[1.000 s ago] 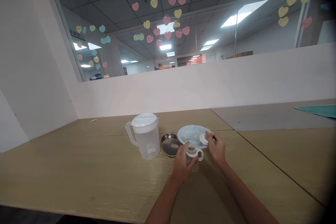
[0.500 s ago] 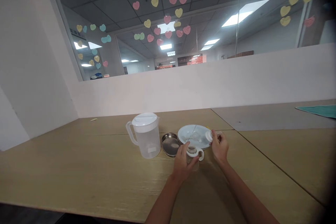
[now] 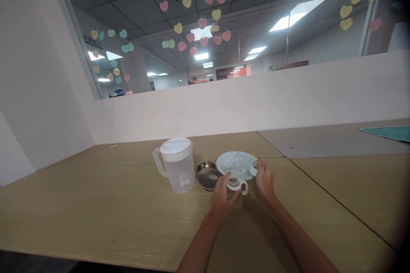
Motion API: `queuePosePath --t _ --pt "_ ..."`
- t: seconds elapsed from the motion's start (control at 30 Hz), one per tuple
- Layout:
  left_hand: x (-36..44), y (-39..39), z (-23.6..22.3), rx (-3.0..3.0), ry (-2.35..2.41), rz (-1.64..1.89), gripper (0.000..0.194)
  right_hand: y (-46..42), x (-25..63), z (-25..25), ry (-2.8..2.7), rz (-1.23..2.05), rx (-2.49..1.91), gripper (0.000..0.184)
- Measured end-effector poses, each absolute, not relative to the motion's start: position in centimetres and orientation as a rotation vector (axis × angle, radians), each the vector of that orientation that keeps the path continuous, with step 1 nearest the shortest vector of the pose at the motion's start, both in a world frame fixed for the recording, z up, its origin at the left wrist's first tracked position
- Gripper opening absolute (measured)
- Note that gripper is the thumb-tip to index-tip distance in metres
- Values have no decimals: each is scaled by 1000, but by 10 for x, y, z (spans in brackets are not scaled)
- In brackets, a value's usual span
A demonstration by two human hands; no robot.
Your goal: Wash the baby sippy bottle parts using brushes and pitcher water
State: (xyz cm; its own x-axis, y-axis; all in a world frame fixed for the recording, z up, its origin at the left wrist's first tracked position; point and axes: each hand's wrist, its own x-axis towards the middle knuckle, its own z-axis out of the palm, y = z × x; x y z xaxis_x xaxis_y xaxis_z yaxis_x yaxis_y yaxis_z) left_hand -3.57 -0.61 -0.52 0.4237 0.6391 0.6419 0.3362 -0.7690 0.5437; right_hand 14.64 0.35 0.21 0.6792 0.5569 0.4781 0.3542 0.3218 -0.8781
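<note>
My left hand (image 3: 221, 198) is closed around a small clear jar (image 3: 236, 199) with a white collar and a white loop handle (image 3: 245, 187). The jar's mouth is uncovered and faces up. In my right hand (image 3: 265, 180) is a white lid (image 3: 254, 168), gripped by the fingers just right of and beyond the jar. The lid is apart from the jar and overlaps the right rim of a pale oval plate (image 3: 221, 165). Something clear lies in that plate; its kind I cannot make out. A round dark metal dish (image 3: 208, 178) stands left of my left hand.
A translucent pitcher (image 3: 180, 168) with a white lid and a handle on its left stands on the wooden table (image 3: 96, 209). Far right lies a green cloth (image 3: 389, 132). A white wall (image 3: 205, 111) below a window closes off the back.
My right hand has turned and shifted slightly left with the lid, whose face is now angled differently. My left hand keeps hold of the jar in about the same place.
</note>
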Motion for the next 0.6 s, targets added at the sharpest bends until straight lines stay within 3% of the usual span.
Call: queuePosePath --t 0.37,0.6 --pt "-36 -7 -4 2345 840 1277 54 3 145 4 -864 274 -1238 36" --pt "-36 -7 -3 2360 841 1263 54 1 142 4 -882 285 -1307 42"
